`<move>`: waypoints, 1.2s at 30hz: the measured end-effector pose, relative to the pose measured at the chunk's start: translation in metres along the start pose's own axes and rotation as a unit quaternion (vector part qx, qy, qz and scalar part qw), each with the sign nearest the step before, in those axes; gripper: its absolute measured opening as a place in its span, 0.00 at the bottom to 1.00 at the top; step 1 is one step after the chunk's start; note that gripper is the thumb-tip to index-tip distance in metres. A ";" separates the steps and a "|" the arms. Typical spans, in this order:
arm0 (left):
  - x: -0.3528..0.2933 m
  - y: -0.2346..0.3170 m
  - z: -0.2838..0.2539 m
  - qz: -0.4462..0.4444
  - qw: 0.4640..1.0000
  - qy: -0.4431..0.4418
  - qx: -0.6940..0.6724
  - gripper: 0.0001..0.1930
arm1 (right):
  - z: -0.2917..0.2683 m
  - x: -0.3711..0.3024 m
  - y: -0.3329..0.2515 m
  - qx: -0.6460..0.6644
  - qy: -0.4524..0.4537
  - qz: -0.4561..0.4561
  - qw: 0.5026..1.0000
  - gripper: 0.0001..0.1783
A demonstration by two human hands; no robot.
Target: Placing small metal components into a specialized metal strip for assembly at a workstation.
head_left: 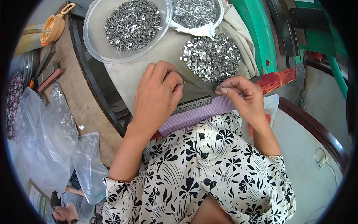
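My left hand [157,95] is closed in a pinch above the left end of a dark slotted metal strip [193,104]. A tiny metal piece [182,83] shows at its thumb and forefinger; its exact shape is too small to tell. My right hand [244,95] pinches thumb and forefinger together at the near edge of a heap of small flat metal pieces [212,56]. Whatever lies between those fingertips cannot be made out. The strip rests along a purple checked cloth [203,116] close to my body, and the left hand partly covers its left end.
A clear plastic bowl [91,41] of small metal parts stands at the far left, beside a metal bowl [220,16] of thin pins. Green machinery [248,28] borders the right. Plastic bags [44,138] and an orange tape roll [54,29] lie left; another person [76,205] sits lower left.
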State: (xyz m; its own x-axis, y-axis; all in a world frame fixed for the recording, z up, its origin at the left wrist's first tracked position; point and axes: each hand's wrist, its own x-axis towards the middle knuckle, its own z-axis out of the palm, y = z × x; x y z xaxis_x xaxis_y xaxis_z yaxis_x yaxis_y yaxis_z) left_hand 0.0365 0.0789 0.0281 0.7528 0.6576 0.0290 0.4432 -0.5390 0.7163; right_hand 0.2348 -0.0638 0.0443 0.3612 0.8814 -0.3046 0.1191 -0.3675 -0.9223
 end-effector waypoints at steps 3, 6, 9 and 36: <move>-0.004 -0.001 -0.002 -0.003 1.000 0.011 -0.012 0.06 | 0.004 0.001 0.000 -0.068 -0.023 -0.019 0.997 0.04; -0.008 -0.002 -0.005 -0.013 0.999 0.021 -0.022 0.07 | 0.010 0.005 -0.004 -0.132 -0.042 -0.101 0.985 0.05; -0.011 -0.001 -0.006 -0.016 0.999 0.032 -0.032 0.07 | 0.016 0.005 -0.003 -0.154 -0.048 -0.125 0.979 0.05; -0.008 0.020 0.004 0.051 0.982 0.095 -0.153 0.11 | 0.027 0.022 -0.033 -0.034 -0.038 -0.093 0.994 0.05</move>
State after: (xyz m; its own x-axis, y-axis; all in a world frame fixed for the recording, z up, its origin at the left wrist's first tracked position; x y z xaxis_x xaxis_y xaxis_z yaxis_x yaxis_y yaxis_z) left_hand 0.0412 0.0605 0.0392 0.6693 0.7096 0.2204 0.1812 -0.4436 0.8777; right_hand 0.2143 -0.0244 0.0615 0.2572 0.9546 -0.1499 0.2403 -0.2135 -0.9469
